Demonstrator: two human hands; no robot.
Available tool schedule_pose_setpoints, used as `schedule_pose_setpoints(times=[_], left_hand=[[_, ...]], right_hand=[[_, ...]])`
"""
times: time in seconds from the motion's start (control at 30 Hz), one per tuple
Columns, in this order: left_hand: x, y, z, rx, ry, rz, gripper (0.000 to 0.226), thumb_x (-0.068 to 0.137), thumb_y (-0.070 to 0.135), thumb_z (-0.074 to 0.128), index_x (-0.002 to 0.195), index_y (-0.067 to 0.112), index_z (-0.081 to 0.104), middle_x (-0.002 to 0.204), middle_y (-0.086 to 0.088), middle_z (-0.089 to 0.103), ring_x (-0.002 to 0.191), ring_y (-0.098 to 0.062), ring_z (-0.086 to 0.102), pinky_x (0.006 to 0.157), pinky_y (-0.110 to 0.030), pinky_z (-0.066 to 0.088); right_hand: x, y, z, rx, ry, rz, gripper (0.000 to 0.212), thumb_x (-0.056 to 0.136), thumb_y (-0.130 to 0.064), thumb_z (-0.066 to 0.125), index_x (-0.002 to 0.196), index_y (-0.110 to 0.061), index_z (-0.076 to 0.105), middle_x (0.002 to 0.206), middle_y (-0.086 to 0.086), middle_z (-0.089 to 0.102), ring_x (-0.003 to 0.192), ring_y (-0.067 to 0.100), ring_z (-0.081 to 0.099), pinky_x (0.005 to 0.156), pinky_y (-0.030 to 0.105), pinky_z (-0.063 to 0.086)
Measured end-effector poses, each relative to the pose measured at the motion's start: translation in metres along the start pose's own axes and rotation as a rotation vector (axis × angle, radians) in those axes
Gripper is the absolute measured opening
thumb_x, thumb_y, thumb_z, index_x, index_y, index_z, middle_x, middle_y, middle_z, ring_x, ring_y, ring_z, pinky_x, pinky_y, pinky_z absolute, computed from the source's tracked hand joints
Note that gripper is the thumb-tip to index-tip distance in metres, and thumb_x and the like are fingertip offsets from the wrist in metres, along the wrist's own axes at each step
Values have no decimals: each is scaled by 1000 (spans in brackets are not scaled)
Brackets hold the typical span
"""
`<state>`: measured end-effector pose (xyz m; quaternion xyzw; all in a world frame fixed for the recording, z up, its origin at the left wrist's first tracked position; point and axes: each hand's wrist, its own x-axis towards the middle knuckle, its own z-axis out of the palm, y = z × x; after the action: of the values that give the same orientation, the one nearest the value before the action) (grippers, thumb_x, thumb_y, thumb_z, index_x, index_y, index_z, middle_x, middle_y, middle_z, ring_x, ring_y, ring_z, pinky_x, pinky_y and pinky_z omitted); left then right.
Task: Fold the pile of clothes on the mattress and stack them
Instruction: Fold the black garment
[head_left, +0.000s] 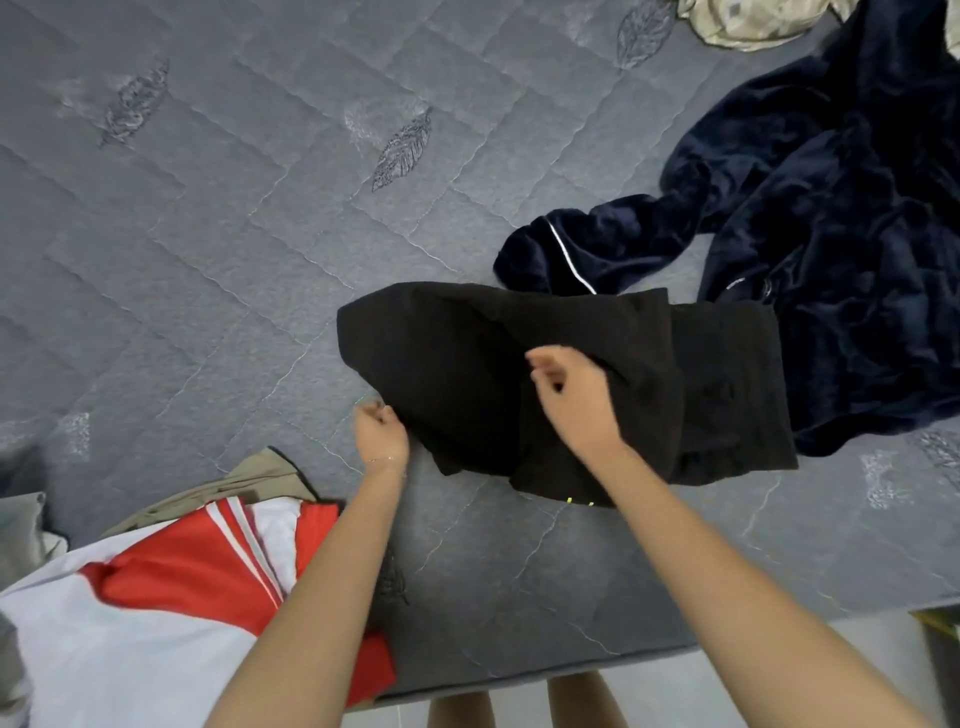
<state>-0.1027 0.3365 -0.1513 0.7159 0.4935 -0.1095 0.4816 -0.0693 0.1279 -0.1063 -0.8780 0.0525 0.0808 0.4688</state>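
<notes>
A black garment (467, 364) lies partly folded on the grey quilted mattress (208, 234), near its front edge. My right hand (571, 397) is on top of the garment's middle, fingers curled, pinching a fold of the black cloth. My left hand (382, 431) is at the garment's left edge with its fingers curled on the hem. To the lower left lies a folded red and white garment (182, 597) on top of a khaki one (260, 475).
A crumpled navy velvet garment (831, 234) with white piping spreads over the right side, touching the black one. A beige patterned cloth (737, 23) sits at the top right corner. Grey fabric (21, 530) shows at the left edge. The mattress ends just below my arms.
</notes>
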Motion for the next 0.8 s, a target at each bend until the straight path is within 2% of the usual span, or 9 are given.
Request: schedule_pose_setpoints(times=[0.1,0.2,0.33,0.43,0.5,0.57,0.63,0.7,0.8], left_hand=[[6,5,0,-302,-192,-165,28,101,2,26,112,6,52,108,-12,61,89,-23,61,84,-38,52],[3,6,-4,-476,-364,-201,26,102,6,31,115,17,51,106,-5,61,85,-19,62,75,-31,53],[10,5,-4,-452,-480,-108,36,98,24,50,132,27,41,97,2,62,72,-10,57,70,-27,49],[14,7,-3,-370,-579,0,39,95,27,55,130,32,40,92,5,61,61,0,55,60,-20,45],[17,8,-3,-310,-596,56,43,93,27,59,132,28,39,107,2,61,74,-1,59,65,-20,49],[22,10,-5,-268,-569,82,61,90,26,63,141,19,31,125,-2,55,103,-11,58,85,-29,53],[27,13,-4,-224,-563,100,75,87,29,67,147,18,22,134,1,48,120,-14,50,102,-37,45],[26,15,-1,-159,-586,150,83,85,34,69,149,18,18,135,6,45,123,-10,45,107,-32,38],[10,7,2,-141,-581,227,89,86,32,68,150,17,9,134,11,40,124,-4,40,102,-21,34]], right_hand=[[-19,1,38,-7,-254,79,36,87,-7,66,123,-10,61,121,5,61,110,15,56,100,26,45],[-28,5,55,-48,-355,101,59,86,-20,71,139,-15,46,141,1,47,133,15,37,108,19,26],[-34,18,69,-297,-426,64,84,80,-40,74,149,-19,30,154,0,29,143,18,20,118,32,18],[-41,28,78,-475,-454,18,94,77,-52,71,152,-21,21,159,-1,15,147,18,7,119,34,5],[-46,30,84,-500,-428,8,97,76,-56,70,152,-22,20,160,-1,13,147,18,4,118,34,-1],[-50,31,89,-501,-362,-10,92,78,-54,69,151,-22,24,159,0,17,147,19,7,118,33,-3],[-51,33,92,-509,-277,-32,83,81,-51,68,149,-21,30,158,2,22,147,21,10,117,31,-4],[-55,37,94,-563,-228,-47,82,82,-51,66,149,-21,30,158,4,20,147,25,10,116,32,-8],[-63,43,100,-689,-238,-52,89,81,-55,64,152,-22,21,160,6,13,147,29,10,116,38,-8]])
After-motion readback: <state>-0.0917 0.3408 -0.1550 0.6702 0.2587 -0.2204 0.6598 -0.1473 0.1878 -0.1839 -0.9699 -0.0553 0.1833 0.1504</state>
